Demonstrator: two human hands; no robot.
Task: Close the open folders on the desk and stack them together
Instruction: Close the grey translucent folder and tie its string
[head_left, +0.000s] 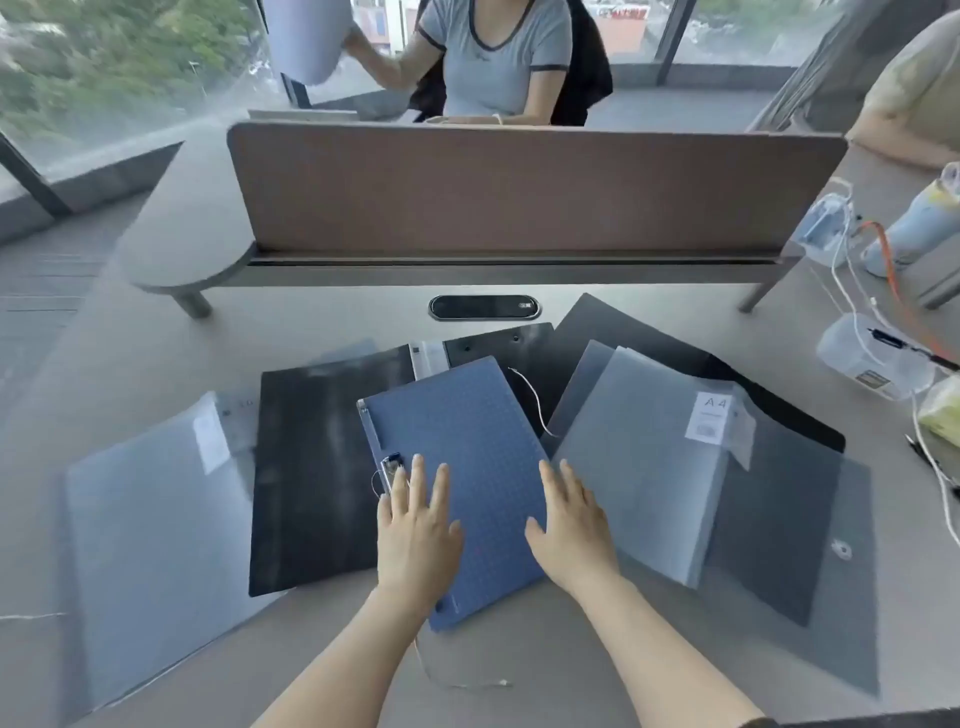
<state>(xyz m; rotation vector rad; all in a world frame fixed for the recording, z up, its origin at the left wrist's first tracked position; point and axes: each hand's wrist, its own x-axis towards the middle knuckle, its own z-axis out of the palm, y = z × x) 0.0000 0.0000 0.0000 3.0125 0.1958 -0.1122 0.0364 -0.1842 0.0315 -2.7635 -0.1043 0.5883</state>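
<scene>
Both your left hand (415, 525) and right hand (569, 525) lie flat, fingers spread, holding nothing, on the closed blue folder (462, 467) at the desk's (322, 306) near centre, while the black folder (317, 467) left and grey folder (675, 467) right look open, unstacked.

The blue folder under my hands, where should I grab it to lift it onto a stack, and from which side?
Probably the blue folder by its long right edge, coming from the right where the right hand already lies. That edge overhangs the grey translucent folder, so fingers could slip beneath. The left edge, by the left hand, carries a metal clip and string.
</scene>
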